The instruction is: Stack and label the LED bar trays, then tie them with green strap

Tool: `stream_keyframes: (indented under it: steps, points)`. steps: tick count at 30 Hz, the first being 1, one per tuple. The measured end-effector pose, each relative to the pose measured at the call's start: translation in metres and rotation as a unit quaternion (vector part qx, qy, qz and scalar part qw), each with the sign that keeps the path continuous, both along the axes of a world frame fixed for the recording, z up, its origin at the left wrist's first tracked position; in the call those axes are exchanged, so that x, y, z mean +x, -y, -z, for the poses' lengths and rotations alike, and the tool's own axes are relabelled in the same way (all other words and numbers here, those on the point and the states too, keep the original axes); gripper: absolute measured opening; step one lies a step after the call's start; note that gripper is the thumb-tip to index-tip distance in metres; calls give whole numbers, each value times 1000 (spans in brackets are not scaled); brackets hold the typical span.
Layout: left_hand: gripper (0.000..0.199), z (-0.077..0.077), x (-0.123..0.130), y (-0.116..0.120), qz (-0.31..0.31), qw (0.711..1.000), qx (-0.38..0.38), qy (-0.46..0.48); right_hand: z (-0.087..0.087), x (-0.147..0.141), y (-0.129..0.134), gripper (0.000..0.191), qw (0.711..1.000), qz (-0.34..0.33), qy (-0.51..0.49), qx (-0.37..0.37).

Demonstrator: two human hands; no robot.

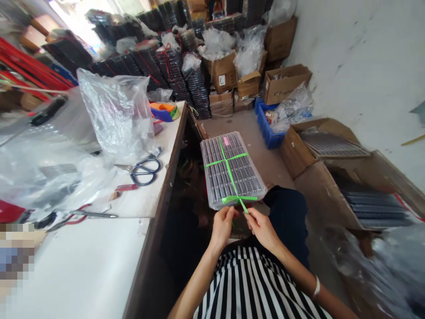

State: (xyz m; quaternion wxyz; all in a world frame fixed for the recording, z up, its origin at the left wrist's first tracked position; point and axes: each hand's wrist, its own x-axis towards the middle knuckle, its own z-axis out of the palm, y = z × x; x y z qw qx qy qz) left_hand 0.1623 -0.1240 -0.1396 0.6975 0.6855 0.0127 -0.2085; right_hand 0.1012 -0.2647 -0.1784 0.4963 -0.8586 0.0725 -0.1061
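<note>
Green strap [232,177] ends pinched by left hand [222,225], right hand [263,228]; tray bundle [229,170] pink label unreadable.

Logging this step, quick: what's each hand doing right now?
Left hand: shut on the green strap.
Right hand: shut on the green strap.

Scissors [145,171] lie on the table [99,261], left of the tray stack [232,170].

Both hands [242,226] on tray stack's [232,170] green strap [229,170]
</note>
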Motion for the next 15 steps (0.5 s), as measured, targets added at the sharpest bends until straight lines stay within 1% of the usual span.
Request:
stream_keyframes:
  steps: [2,5,8,11,15]
  points:
    - [36,9,-1,15,21,997,-51,-46,-2,-5,-4,31,1000,-6,-10,-10]
    - [35,15,6,29,7,990,-108,-93,-4,-7,-9,34,999,-3,-16,-31]
    - [28,13,10,33,-3,981,-142,-130,-5,-8,-13,35,998,-3,-19,-58]
    - [27,9,9,37,-11,969,-185,-162,-6,-8,-16,35,995,4,-17,-97]
    - [18,5,9,44,-52,957,-228,-172,-11,-8,-19,30,989,-3,-16,-145]
